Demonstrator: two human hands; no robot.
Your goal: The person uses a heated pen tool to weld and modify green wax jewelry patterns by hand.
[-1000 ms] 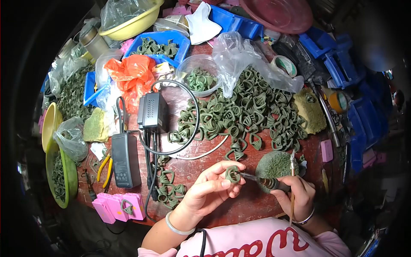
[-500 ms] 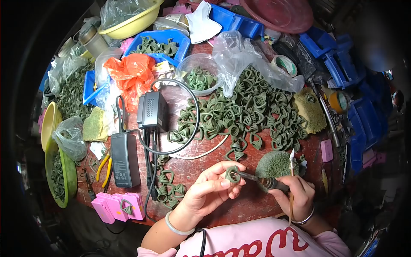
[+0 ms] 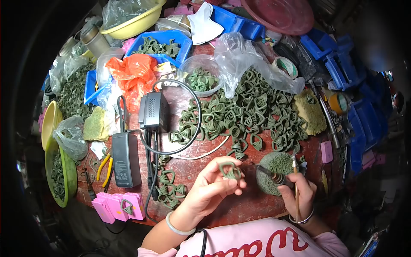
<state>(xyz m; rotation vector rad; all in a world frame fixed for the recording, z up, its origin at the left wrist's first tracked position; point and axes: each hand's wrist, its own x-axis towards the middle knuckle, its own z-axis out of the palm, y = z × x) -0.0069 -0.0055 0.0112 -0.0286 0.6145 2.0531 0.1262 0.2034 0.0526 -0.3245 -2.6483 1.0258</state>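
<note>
Between the thumb and fingers of my left hand (image 3: 214, 185) is a green, wax-like ring (image 3: 231, 171) with an open, banded shape. My right hand (image 3: 303, 195) grips a dark tool like a soldering iron (image 3: 280, 179), whose tip points left toward the ring but stands apart from it. A slender brown-handled tool (image 3: 296, 201) is also held upright in the right hand; its kind I cannot make out. Beneath the iron lies a round green pad with a crumbly surface (image 3: 270, 184). A big heap of similar green rings (image 3: 252, 107) covers the table beyond my hands.
A black power adapter (image 3: 126, 160) and a control box (image 3: 153, 110) with looped cable stand left of centre. Pink blocks (image 3: 112, 207) sit at the near-left edge. Also around are a clear bowl (image 3: 184, 70), blue bins (image 3: 186, 51), a sponge (image 3: 310, 112) and yellow-handled pliers (image 3: 104, 167).
The iron's tip has drawn away from the ring, moving right and slightly up over the pad. In my left fingers the ring has turned, showing its banded side more.
</note>
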